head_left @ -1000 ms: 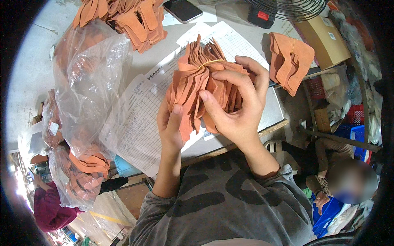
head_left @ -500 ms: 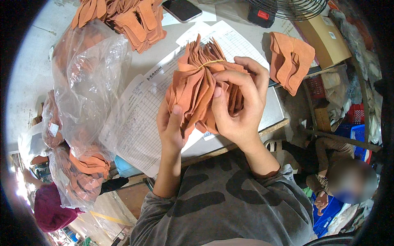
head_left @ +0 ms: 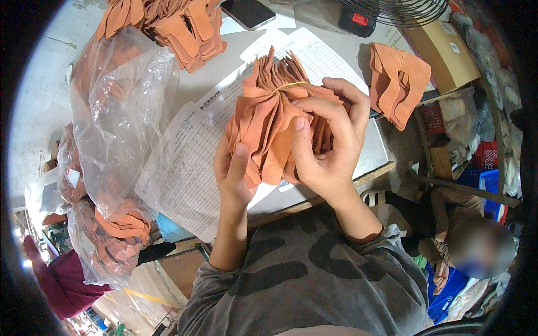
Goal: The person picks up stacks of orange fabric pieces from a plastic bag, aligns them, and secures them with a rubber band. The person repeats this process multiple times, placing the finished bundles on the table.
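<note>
A thick bundle of orange-brown leather pieces (head_left: pixel 272 126), cinched near its top by a yellow rubber band (head_left: pixel 288 85), is held up above the table between my hands. My left hand (head_left: pixel 232 171) grips its lower left side, thumb lying on the front pieces. On the right side, my right hand (head_left: pixel 333 140) is curled around it, with the thumb against a piece and the forefinger bent just below the band. The pieces fan apart under the band. Beneath the bundle lie printed grid sheets (head_left: pixel 185 162), partly hidden by it.
Another banded leather bundle (head_left: pixel 399 84) lies at the table's right edge by a cardboard box (head_left: pixel 445 56). Clear plastic bags (head_left: pixel 120 123) of leather pieces fill the left, with loose stacks (head_left: pixel 188 33) behind. A phone (head_left: pixel 248 13) and wire fan guard (head_left: pixel 392 8) are at the back. People sit nearby.
Within the bundle, a broad leather piece has swung out at the front beside my right thumb. My hands have hardly moved. At the lower left, the person in maroon has shifted.
</note>
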The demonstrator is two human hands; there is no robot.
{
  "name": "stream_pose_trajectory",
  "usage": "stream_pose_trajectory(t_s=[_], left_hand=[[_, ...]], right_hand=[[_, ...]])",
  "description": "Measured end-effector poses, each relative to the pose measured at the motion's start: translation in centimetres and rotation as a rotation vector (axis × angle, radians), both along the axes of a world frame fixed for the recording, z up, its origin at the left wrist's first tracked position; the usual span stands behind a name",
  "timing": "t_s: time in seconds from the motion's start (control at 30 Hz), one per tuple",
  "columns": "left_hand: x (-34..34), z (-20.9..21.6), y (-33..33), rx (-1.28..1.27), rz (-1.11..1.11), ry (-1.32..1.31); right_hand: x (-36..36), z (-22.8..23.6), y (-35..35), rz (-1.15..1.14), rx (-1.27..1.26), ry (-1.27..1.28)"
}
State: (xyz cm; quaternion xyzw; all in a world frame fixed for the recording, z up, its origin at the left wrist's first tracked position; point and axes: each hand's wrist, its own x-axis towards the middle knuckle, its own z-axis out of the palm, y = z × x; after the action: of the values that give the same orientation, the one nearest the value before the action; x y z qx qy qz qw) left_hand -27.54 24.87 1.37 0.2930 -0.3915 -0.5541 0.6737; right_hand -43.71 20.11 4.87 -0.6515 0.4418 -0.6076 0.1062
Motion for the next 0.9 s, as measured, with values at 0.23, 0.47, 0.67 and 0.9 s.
stream_pose_trajectory(t_s=[0.23,0.47,0.67,0.9], left_hand=[[0.14,-0.20,-0.10,0.002,-0.026,0.068],[0.22,-0.06,-0.01,-0.013,-0.030,0.032],[0.37,0.03,0.05,-0.012,-0.051,-0.022],[0.22,0.23,0.13,-0.016,-0.036,-0.003]], right_hand=[[-0.39,-0.04,0.36,0.081,-0.048,0.064],[-0.67,-0.21,0.54,0.052,-0.043,0.148],[-0.28,-0.24,0.31,0.070,-0.085,0.085],[-0.26,-0.32,0.24,0.040,-0.078,0.126]])
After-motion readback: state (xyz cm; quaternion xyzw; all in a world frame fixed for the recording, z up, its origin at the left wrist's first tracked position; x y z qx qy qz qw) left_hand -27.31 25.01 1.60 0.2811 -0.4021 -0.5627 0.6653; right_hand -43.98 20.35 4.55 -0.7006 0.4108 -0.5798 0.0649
